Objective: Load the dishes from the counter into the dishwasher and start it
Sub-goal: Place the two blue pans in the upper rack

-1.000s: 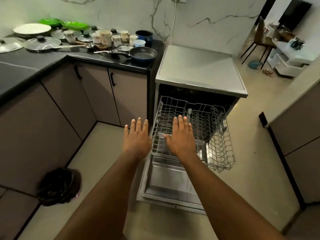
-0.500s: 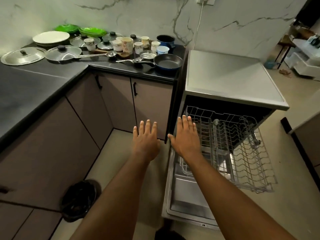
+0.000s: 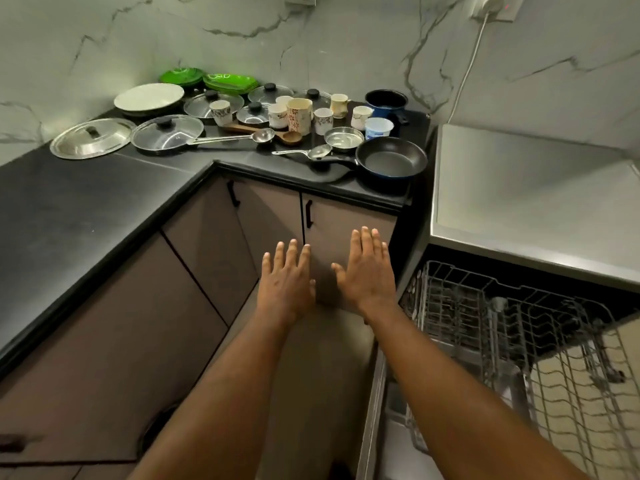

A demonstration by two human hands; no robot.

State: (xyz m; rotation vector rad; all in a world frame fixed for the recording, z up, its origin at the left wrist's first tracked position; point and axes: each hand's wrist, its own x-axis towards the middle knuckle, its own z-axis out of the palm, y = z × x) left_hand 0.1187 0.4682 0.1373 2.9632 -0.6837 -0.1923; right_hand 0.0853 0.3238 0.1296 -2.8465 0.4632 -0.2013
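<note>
My left hand (image 3: 287, 285) and right hand (image 3: 367, 271) hover palm-down side by side, fingers (image 3: 292, 252) straight and slightly spread, holding nothing, before the cabinet doors (image 3: 346, 220). At 12 o'clock the dishes (image 3: 299, 116) crowd the black bench (image 3: 86, 202), the frying pan (image 3: 391, 161) nearest the dishwasher (image 3: 519, 188) at 2 o'clock. At 4 o'clock its wire rack (image 3: 519, 341) stands pulled out over the open door (image 3: 394, 441).

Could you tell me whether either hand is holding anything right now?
Nothing is held: the left hand and right hand are both open, fingers straight.
</note>
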